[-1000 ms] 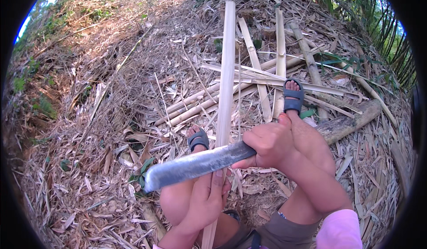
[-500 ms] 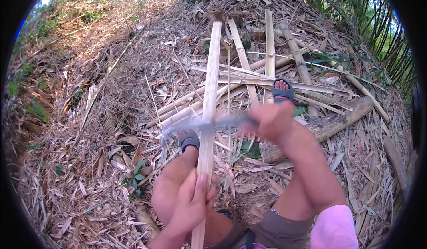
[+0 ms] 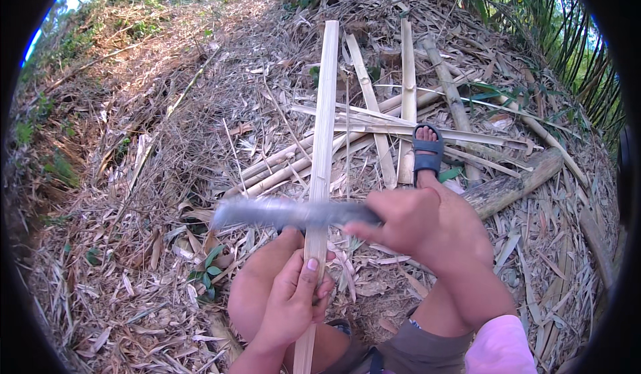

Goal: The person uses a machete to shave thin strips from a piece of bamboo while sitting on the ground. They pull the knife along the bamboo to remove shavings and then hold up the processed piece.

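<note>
Your left hand (image 3: pixel 291 302) and right hand (image 3: pixel 410 224) are bare. You wear a plain pink sleeve (image 3: pixel 499 347) that ends near your right elbow, and brownish-grey shorts (image 3: pixel 435 339) with a narrow dark strap (image 3: pixel 376 360) at the middle. Your right foot has an open-toed, dark blue-grey sandal (image 3: pixel 428 146) with wide bands across it and a thin dark sole edge.

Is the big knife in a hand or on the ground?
In hand: the right hand grips the knife, which crosses in front of the pale strip.
</note>
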`<state>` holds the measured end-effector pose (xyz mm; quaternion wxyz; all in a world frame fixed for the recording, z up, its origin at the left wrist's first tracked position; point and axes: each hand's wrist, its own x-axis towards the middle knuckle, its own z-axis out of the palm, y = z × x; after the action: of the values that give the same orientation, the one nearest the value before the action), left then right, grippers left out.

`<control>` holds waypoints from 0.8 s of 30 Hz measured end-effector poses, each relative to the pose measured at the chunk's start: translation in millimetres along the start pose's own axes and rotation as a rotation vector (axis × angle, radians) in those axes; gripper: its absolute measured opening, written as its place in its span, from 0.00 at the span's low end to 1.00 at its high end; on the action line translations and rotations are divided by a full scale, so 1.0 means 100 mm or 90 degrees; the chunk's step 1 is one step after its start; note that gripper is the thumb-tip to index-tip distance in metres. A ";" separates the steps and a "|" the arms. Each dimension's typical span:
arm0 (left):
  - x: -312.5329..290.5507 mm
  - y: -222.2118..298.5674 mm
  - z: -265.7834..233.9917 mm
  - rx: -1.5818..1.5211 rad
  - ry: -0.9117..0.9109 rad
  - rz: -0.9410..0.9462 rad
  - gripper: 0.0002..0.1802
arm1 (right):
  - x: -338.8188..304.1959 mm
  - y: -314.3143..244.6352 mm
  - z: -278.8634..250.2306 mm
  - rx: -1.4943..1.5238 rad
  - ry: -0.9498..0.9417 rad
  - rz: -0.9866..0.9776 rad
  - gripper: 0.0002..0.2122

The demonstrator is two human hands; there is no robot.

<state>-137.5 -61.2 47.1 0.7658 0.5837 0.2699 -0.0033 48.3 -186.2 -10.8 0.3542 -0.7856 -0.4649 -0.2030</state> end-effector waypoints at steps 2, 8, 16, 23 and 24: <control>0.00 -0.04 0.01 0.035 0.056 0.000 0.15 | 0.00 -0.21 -0.04 -0.030 -0.055 -0.112 0.28; -0.06 -0.17 0.09 0.127 0.120 0.043 0.14 | -0.06 -0.12 0.12 0.014 -0.014 -0.144 0.30; -0.07 -0.27 0.11 0.178 0.149 0.062 0.15 | -0.09 0.14 0.20 -0.037 -0.005 -0.194 0.30; -0.76 -0.25 -0.13 0.123 0.193 0.036 0.16 | 0.45 0.23 -0.51 0.037 0.036 0.413 0.12; -0.58 -0.18 -0.10 0.125 0.170 0.041 0.16 | 0.12 0.76 -0.20 0.092 0.082 0.378 0.17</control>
<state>-197.3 -76.2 53.3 0.6623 0.6591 0.3489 0.0726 121.0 -218.4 -17.3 0.4819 -0.8453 -0.2049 -0.1063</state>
